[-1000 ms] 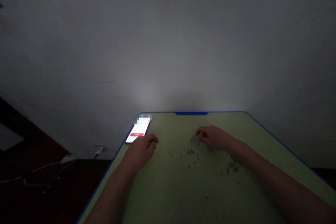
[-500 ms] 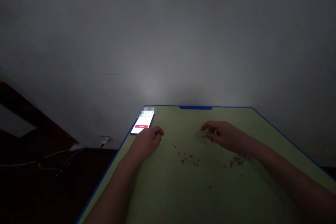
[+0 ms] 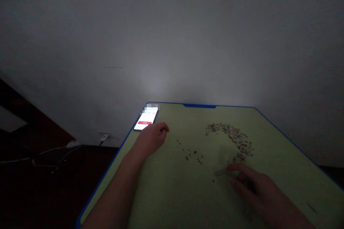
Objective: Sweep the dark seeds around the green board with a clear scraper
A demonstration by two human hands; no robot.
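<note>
My left hand (image 3: 154, 137) rests on the table beside the lower end of a lit phone (image 3: 146, 118), its fingers curled in. Whether anything is inside them is hidden. My right hand (image 3: 252, 186) is low on the right, blurred by motion, with thumb and fingers closed on a pale, thin, see-through object (image 3: 224, 173) that sticks out to the left. Its exact kind is not clear. Beyond that hand, many small dark grains (image 3: 239, 139), like seeds, lie in a curved band. A sparser scatter of dark grains (image 3: 195, 153) lies between the hands.
The light green table (image 3: 177, 193) has a blue rim and stands against a grey wall (image 3: 204, 43). At the left, a plug (image 3: 104, 137) sits in a wall socket, and white cables (image 3: 53, 148) run low down. A thin dark mark (image 3: 311, 207) shows at the table's right.
My right hand has moved towards me and slightly right, still holding the pale object. The curved band of grains now shows in full. My left hand has stayed by the phone.
</note>
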